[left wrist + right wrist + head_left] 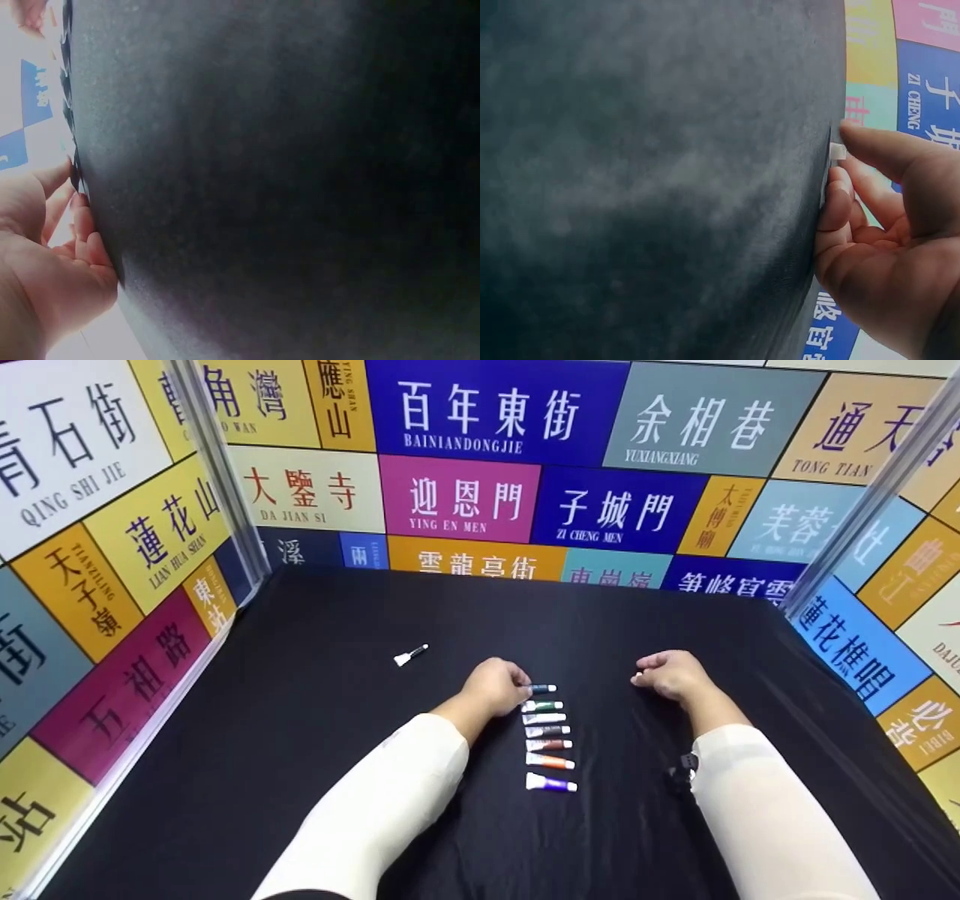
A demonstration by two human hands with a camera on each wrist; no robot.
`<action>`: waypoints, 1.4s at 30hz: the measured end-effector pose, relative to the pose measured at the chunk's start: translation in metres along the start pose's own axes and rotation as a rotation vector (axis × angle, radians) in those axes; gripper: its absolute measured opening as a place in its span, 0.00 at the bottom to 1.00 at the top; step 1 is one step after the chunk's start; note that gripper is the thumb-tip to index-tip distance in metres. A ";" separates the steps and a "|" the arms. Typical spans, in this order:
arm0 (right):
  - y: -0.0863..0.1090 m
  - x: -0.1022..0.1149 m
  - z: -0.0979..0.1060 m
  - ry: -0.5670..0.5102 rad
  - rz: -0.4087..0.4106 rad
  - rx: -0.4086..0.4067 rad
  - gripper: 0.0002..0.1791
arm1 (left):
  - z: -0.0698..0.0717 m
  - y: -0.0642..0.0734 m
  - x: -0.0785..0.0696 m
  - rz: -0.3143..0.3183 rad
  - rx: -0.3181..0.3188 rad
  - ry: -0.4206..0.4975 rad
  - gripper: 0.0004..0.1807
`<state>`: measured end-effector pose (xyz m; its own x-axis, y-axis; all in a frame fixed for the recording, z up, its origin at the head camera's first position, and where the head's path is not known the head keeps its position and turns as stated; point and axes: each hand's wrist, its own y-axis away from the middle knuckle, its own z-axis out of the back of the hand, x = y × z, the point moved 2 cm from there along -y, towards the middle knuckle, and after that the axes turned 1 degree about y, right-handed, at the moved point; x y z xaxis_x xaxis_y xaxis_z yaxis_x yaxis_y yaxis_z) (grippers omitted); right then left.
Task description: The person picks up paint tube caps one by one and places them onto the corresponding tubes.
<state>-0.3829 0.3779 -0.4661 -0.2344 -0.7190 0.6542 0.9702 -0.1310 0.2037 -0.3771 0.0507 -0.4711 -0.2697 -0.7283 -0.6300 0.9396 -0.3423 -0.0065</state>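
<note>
Small paint tubes lie side by side in a column on the black-covered table (315,750). My left hand (496,688) pinches the left end of the farthest one, a dark teal paint tube (543,688). Nearer lie a green tube (550,706), a white one, a dark one, a reddish-brown tube (551,745), an orange tube (551,761) and a purple tube (553,784). To the right of the column, my right hand (671,675) pinches a small white thing (838,151) between thumb and fingers, low over the cloth. Fingers hide the rest of it.
A black-and-white paint tube (411,655) lies apart, left of my left hand. Upright panels with colourful street-name signs (487,412) enclose the table at the back and both sides. The black cloth shows some creases at the right.
</note>
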 end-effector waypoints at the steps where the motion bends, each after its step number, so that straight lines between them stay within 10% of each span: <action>1: 0.000 0.000 0.000 0.037 0.015 -0.008 0.27 | 0.000 0.000 0.000 -0.001 0.000 0.002 0.10; 7: 0.000 0.002 -0.002 0.178 0.099 -0.042 0.16 | -0.001 -0.002 0.004 0.008 -0.011 0.040 0.13; 25: 0.035 0.029 -0.014 -0.179 0.118 -0.062 0.21 | 0.020 -0.007 0.024 0.013 -0.109 0.046 0.17; 42: 0.093 0.073 -0.006 -0.186 0.279 -0.097 0.20 | 0.049 -0.008 0.057 0.083 -0.250 0.013 0.17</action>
<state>-0.3097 0.3094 -0.4038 0.0423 -0.6009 0.7982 0.9976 -0.0179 -0.0664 -0.4106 -0.0171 -0.4694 -0.1887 -0.7393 -0.6465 0.9816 -0.1232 -0.1457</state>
